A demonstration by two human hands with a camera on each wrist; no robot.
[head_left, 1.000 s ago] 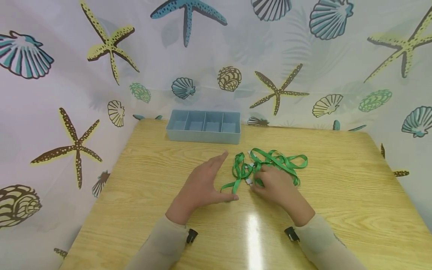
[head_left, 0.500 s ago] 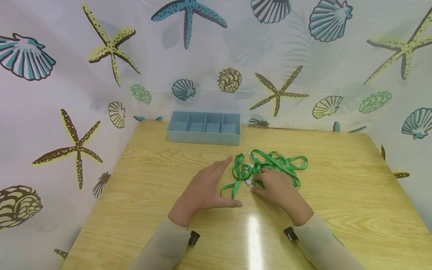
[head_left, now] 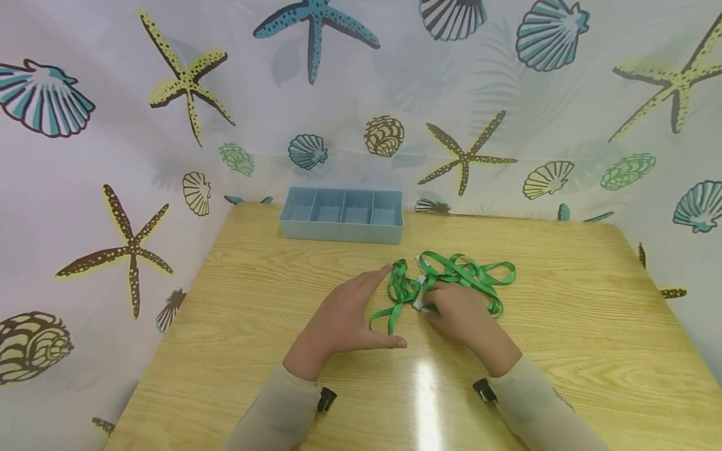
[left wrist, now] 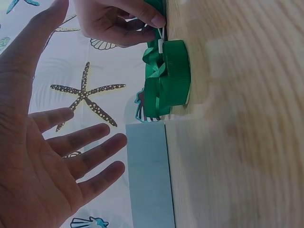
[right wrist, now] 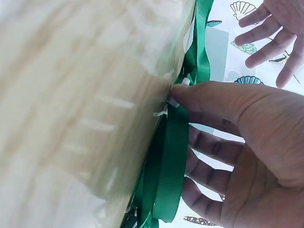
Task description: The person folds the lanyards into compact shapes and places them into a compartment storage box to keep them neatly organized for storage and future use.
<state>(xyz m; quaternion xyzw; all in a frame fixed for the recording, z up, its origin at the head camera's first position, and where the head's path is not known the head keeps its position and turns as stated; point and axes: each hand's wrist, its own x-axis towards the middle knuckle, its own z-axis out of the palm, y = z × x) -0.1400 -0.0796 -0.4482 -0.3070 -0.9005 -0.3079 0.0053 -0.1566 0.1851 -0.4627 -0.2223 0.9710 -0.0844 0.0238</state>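
Green ribbon lies tangled on the wooden table in two bunches, a small left bunch [head_left: 402,291] and a larger right bunch [head_left: 470,269], with white tabs [head_left: 418,305] between them. At the larger bunch my right hand [head_left: 459,313] pinches ribbon by a white tab, thumb against the curled index finger; in the right wrist view a green loop [right wrist: 171,161] hangs beside its fingers. My left hand [head_left: 344,316] is held left of the small bunch, thumb and fingers spread apart and holding nothing. The left wrist view shows its palm and straight fingers [left wrist: 95,164].
A blue-grey tray [head_left: 341,230] with several compartments stands at the back of the table [head_left: 254,282]. Behind and beside the table hangs a white cloth [head_left: 350,88] printed with shells and starfish.
My left hand has shifted slightly right and toward me, still spread. The right fingertips have drawn in a little at the white tab. The ribbon bunches have barely moved.
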